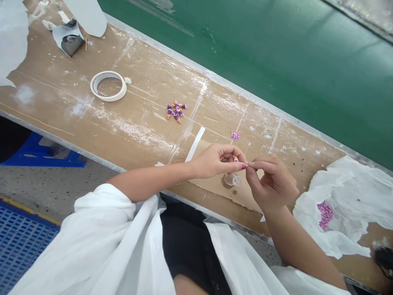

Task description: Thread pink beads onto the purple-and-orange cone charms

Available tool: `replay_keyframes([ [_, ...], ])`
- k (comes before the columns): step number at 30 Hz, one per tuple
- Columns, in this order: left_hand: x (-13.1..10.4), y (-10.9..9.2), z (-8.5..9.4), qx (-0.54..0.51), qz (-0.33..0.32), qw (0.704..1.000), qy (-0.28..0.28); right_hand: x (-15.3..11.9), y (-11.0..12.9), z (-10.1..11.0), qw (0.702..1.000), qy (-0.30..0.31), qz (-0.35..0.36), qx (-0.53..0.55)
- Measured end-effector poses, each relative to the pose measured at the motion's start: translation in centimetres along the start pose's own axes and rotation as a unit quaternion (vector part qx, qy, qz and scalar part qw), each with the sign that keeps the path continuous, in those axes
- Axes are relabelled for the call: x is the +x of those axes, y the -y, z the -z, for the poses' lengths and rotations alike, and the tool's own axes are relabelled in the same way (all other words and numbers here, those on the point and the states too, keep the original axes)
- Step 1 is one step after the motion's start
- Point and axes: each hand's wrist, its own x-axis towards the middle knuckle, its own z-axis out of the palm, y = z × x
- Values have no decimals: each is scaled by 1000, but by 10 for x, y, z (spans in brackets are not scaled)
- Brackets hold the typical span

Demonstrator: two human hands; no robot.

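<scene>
My left hand [219, 160] is closed around a small orange and pink piece [236, 158], which shows only in part between the fingers. It resembles the small purple and orange figures [176, 110] lying in a cluster farther left on the bench. Thumb and forefinger of my right hand [273, 180] pinch together at my left fingertips; what they hold is too small to make out. Just under my hands a small clear plastic cup [232, 179] stands on a piece of cardboard [211, 186]. Beyond my fingers lies a little heap of pink beadlike bits [235, 135].
A roll of masking tape [123, 88] lies to the left, with a grey-stained scrap [72, 41] behind it. At right, crumpled white paper [346, 192] carries more pink bits [325, 215]. A green surface [245, 53] borders the bench's far edge.
</scene>
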Motion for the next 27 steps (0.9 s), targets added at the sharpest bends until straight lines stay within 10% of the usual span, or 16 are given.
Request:
replay_keyframes([
  [15, -1, -3, 7, 161, -57, 984, 44, 10, -11, 11, 972, 121, -103, 175],
  [27, 1, -7, 1, 64, 27, 997, 42, 4, 0, 8, 997, 47, -42, 43],
])
